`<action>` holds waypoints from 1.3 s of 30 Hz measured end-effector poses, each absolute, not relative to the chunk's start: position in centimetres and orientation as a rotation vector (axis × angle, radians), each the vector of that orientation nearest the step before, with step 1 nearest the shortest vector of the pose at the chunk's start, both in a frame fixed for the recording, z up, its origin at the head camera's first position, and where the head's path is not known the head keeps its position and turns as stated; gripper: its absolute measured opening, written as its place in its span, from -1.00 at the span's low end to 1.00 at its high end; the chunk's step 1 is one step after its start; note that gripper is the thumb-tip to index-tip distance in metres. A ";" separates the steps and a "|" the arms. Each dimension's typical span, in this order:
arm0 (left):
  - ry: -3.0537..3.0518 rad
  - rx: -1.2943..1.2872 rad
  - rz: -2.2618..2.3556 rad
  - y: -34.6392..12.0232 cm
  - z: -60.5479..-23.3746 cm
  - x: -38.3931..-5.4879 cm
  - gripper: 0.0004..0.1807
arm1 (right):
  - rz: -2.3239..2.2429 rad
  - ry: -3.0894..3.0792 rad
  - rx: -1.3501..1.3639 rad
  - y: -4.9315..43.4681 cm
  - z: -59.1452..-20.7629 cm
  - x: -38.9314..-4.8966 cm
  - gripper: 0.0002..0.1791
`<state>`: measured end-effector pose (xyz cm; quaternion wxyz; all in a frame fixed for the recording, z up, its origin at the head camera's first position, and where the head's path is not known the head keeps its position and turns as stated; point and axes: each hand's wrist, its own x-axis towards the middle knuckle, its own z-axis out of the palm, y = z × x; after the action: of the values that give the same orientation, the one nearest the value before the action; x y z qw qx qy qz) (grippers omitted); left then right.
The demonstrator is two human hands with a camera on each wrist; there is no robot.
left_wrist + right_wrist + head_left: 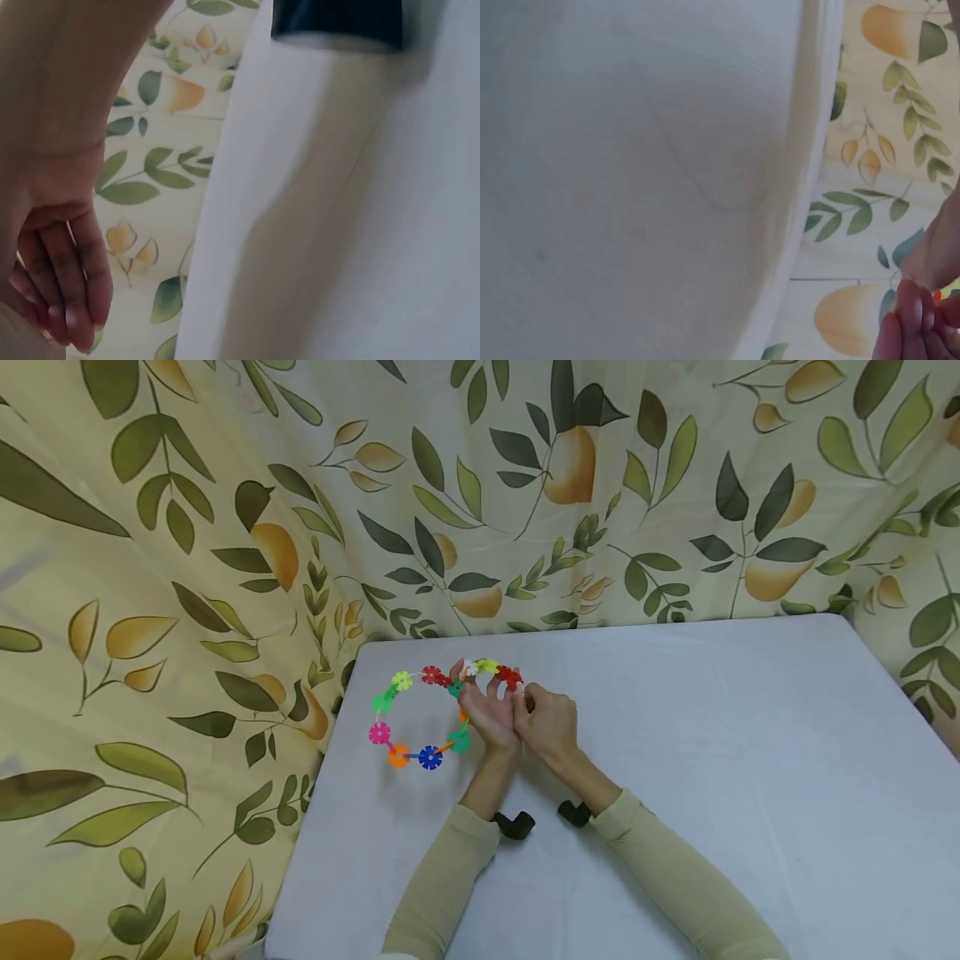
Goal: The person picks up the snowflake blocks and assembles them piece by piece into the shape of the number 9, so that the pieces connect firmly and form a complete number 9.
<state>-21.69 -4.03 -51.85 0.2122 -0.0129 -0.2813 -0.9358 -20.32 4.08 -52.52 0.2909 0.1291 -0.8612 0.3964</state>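
Observation:
Snowflake-shaped plastic discs in many colours are linked into a chain (431, 757), which loops in a ring to the left of the hands and runs on past the left fingers. My left hand (491, 718) is turned palm up with its fingers loosely extended, the chain passing by them. Beside it, my right hand (551, 718) curls its fingers and pinches the chain's end near a red disc (510, 677). Only the left hand (64, 255) shows in the left wrist view. The right wrist view has fingertips at its lower right edge and the chain mostly hidden.
Both hands are above a white-covered table (712, 735). A leaf-and-fruit patterned curtain (480, 552) hangs behind and to the left of it. Black curved devices (516, 826) sit at both wrists, next to beige sleeves (442, 877).

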 end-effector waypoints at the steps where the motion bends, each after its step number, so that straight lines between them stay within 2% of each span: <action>1: -0.774 -0.043 -2.599 -4.2 -51.7 -21.8 -0.46 | 1.064 -2.303 0.340 4.2 -52.4 -20.4 -0.72; 8: -0.733 -0.140 -2.690 -5.4 -51.5 -22.5 -0.49 | 1.138 -2.322 0.330 4.5 -51.7 -20.6 -0.77; 15: -0.832 -0.194 -2.740 -6.0 -51.9 -22.9 -0.43 | 1.198 -2.365 0.316 4.8 -52.0 -20.3 -0.72; 25: -0.980 -0.411 -2.873 -7.7 -52.2 -23.3 -0.39 | 1.298 -2.332 0.349 6.1 -52.0 -20.0 -0.71; 33: -1.089 -0.445 -2.957 -8.8 -53.0 -23.8 -0.42 | 1.356 -2.271 0.310 7.2 -51.4 -20.1 -0.68; 39: -1.168 -0.484 -3.010 -8.9 -52.9 -23.8 -0.44 | 1.386 -2.262 0.265 8.0 -51.0 -20.4 -0.59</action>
<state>-23.81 -8.89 -52.95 -0.0613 -0.1480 -0.3570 -0.9203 -20.37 7.99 -51.03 0.2356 0.0966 -0.8246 0.5052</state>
